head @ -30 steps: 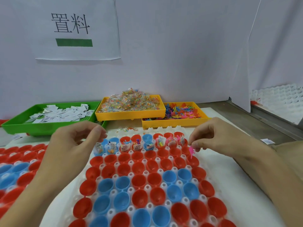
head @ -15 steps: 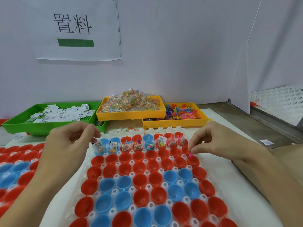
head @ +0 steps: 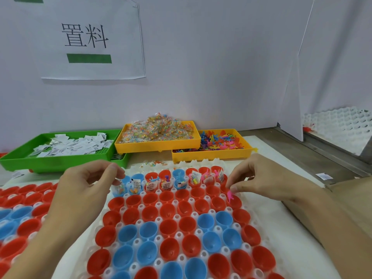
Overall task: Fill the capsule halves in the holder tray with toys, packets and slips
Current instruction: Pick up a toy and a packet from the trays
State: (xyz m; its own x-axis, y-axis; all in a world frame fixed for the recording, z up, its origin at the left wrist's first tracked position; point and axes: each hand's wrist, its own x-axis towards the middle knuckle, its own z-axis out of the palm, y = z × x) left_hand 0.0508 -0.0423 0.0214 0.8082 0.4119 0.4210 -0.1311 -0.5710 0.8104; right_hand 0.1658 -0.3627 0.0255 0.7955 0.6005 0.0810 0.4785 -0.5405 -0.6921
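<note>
1. Pink toy point(head: 230, 195) pinched between thumb and fingertips of the right hand point(head: 261, 178), hanging just over a red half point(head: 234, 202) at the right end of the second row.
2. Left hand point(head: 84, 186) hovers at the left end of the far row, thumb and forefinger curled together near a blue half point(head: 118, 191); can't tell if it holds anything.
3. White holder tray point(head: 203, 163) sits on the bench between both hands, packed with open red and blue capsule halves.
4. Far row of halves point(head: 167, 181) already holds toys, packets and slips; the rows nearer the camera show only bare insides.
5. Second tray of halves point(head: 18, 210) lies at left, partly under the left forearm.
6. Green tray point(head: 60, 163) at back left holds white slips point(head: 70, 144).
7. Yellow tray point(head: 157, 144) at back centre is heaped with clear packets point(head: 159, 127) of coloured bits; its left end rests over the green tray's corner.
8. Another yellow tray point(head: 211, 156) just right of it holds loose coloured toys point(head: 219, 140).
9. Few loose packets point(head: 154, 163) lie on the bench between the yellow trays and the holder tray.
10. One slip point(head: 323, 176) lies on the bench at far right, well apart from the trays.
11. Paper sign point(head: 90, 37) with black characters and a green bar hangs on the white wall behind.
12. Stack of white empty holders point(head: 338, 125) at far right, past a divider.
</note>
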